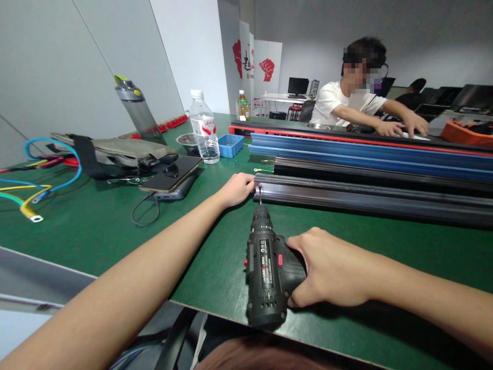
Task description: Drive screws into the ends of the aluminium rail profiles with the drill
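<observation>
My right hand (331,267) is closed around the grip of a black cordless drill (267,267) lying level over the green table (96,231). The drill's bit points at the end face of a long dark metal rail (365,198). My left hand (239,187) is closed on that same rail end, fingertips pinched right beside the bit tip. What the fingertips pinch, if anything, is too small to make out.
More long rails, blue (365,149) and black, lie stacked behind. A phone (171,174) on a power bank, water bottle (203,133), blue tray (230,145), steel bowl (187,140), grey bag (115,151) and coloured cables (26,200) sit left. Another person (358,103) works at the far end.
</observation>
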`<state>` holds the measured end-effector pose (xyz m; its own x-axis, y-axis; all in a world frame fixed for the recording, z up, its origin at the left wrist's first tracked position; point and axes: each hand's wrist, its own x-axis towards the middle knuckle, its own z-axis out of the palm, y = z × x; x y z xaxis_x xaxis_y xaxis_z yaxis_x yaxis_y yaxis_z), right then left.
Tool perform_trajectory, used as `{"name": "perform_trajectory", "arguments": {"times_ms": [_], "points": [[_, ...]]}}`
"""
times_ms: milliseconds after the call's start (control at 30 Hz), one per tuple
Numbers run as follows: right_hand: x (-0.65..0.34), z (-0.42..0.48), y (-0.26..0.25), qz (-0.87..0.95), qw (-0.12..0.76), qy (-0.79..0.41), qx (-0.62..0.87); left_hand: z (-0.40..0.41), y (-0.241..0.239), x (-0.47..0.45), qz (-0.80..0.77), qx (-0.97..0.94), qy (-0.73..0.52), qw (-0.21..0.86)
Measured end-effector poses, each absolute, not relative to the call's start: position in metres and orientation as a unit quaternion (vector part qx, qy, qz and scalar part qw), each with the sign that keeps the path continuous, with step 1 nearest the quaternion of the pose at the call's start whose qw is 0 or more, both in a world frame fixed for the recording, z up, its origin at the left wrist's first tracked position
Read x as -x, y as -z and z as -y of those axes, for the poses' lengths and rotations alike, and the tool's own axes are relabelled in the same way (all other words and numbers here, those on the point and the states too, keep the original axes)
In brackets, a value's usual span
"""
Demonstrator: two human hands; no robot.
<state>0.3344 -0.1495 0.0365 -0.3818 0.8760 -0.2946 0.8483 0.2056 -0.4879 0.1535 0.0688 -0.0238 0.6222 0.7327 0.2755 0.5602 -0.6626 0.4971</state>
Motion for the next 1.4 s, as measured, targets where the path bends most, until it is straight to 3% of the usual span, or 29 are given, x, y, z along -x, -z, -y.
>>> {"name": "perform_trajectory", "arguments": {"times_ms": [1400], "points": [[-0.3345,0.1508,-0.0387,0.775,0.011,-0.294,0.559,-0.0694,0.0240,-0.1530,-0.362,-0.880,-0.240,0.191]]}}
